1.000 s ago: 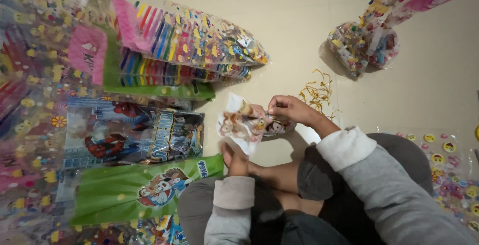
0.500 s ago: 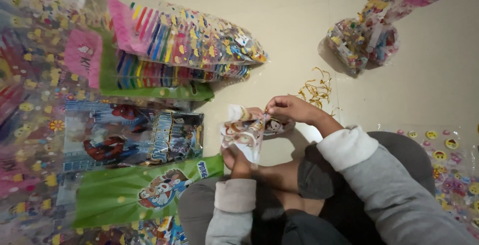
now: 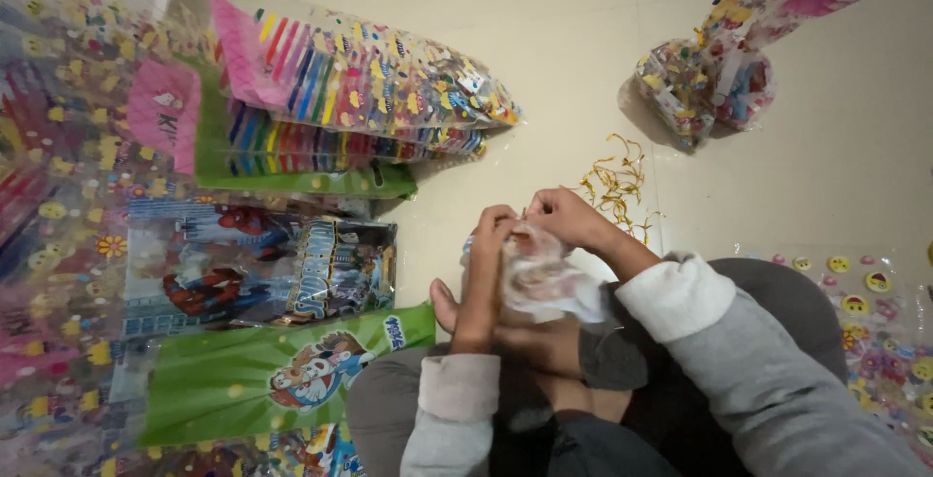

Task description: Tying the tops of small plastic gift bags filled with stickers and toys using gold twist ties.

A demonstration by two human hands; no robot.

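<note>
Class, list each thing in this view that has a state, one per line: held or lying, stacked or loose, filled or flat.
Small clear bag: filled, held up in both hands, its top pinched.
Left hand: gripping the bag's side.
Right hand: pinching the bag's top.
Gold twist ties: loose pile on the floor.
Green printed bag: flat on the floor.
Striped bag stack: piled, lying flat.
Filled bags: packed, lying on the floor.

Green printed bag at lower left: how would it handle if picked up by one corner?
The green printed bag lies flat and thin, so probably floppy and light. Its glossy film looks slippery, and it would likely slide off the similar bags beside it.
</note>
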